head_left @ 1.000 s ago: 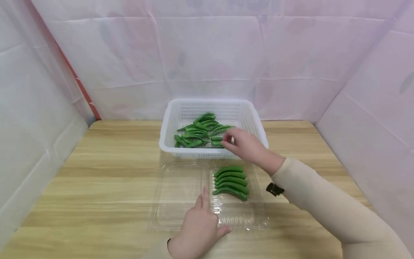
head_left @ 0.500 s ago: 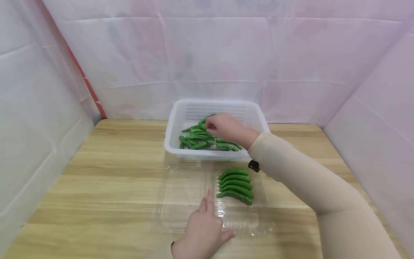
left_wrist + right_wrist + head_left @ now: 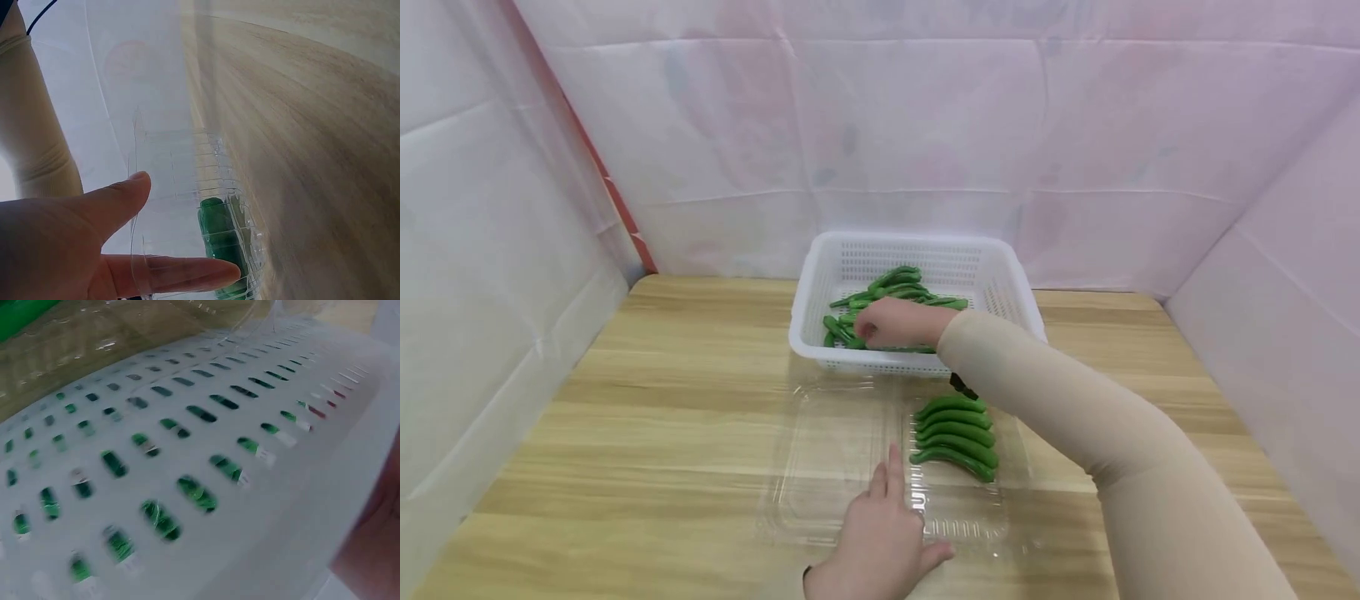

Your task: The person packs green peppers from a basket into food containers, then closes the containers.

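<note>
In the head view, my right hand [image 3: 897,323] reaches into a white slotted basket [image 3: 835,355], fingers bent down among loose green chili peppers [image 3: 897,277]. Its fingertips are hidden there, and I cannot tell whether they pinch one. In the right wrist view, the basket wall [image 3: 156,556] hides the peppers except through its slots. My left hand [image 3: 876,533] lies with straight fingers over the middle of an open clear plastic clamshell [image 3: 831,467]. Its right half holds several peppers [image 3: 957,429] in a row. The left wrist view has a pepper [image 3: 217,228] behind the left fingers.
The clamshell lies on a wood-grain table [image 3: 647,417] in front of the basket. Pale cloth walls [image 3: 917,125] stand at the back and both sides. My right sleeve [image 3: 1060,400] crosses over the clamshell's back right corner.
My right hand has moved left across the basket, over the pile, then down among the peppers near the front. My left hand stays on the clamshell. The head view has shifted slightly.
</note>
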The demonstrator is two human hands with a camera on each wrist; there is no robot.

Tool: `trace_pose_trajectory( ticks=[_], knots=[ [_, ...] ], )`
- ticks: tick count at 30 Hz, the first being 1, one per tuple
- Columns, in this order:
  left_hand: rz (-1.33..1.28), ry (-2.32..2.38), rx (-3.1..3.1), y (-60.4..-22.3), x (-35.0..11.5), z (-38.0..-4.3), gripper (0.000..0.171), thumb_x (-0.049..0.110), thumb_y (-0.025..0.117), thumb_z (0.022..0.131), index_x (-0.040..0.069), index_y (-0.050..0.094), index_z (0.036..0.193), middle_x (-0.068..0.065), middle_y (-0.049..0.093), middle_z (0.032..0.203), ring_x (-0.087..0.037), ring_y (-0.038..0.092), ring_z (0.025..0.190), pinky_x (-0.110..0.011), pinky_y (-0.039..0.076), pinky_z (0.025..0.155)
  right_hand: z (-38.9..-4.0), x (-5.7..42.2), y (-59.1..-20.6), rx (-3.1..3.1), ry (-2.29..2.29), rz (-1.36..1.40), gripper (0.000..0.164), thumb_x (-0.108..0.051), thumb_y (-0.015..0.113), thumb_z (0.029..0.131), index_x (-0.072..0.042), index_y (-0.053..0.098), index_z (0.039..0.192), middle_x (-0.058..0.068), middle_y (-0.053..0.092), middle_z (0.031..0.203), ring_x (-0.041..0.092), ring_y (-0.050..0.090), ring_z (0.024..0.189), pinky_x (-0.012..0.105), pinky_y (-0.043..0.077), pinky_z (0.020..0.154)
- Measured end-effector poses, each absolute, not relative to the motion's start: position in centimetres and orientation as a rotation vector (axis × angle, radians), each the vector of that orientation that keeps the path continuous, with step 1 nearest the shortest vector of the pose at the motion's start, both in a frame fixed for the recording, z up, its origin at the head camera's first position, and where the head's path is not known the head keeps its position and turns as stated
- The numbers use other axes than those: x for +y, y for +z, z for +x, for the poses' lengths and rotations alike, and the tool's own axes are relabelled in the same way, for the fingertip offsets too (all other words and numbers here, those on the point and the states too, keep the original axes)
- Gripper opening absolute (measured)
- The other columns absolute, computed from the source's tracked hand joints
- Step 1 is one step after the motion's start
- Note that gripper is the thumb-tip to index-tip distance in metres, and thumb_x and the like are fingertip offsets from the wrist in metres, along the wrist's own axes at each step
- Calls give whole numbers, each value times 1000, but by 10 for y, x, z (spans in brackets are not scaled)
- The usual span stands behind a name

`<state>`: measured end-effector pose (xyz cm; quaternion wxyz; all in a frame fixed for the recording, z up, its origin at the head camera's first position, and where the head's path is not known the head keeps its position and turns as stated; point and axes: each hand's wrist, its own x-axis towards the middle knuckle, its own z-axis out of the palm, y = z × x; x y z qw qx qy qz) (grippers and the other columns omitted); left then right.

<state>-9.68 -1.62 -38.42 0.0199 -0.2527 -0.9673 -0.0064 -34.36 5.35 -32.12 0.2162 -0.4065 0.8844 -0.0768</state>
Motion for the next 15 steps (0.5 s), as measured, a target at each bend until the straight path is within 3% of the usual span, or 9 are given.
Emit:
trace_pose_trajectory(
  ticks=[9,15],
  knots=[
    [-798,-20,-2978,-382,-16,-95,61,68,47,83,16,69,60,-36,43,129,-38,55,111,-28,51,50,-355,22,-336,2277,-164,-1233,34,-8,55,93,-21,59,125,-5,57,124,11,49,116,28,40,94],
    [-792,-31,-2999,-381,-15,-94,62,67,45,84,15,67,57,-35,42,130,-38,54,112,-28,51,50,-356,17,-336,2169,-185,-1098,44,-6,53,94,-30,52,131,-9,55,118,8,51,104,29,41,88]
  ],
)
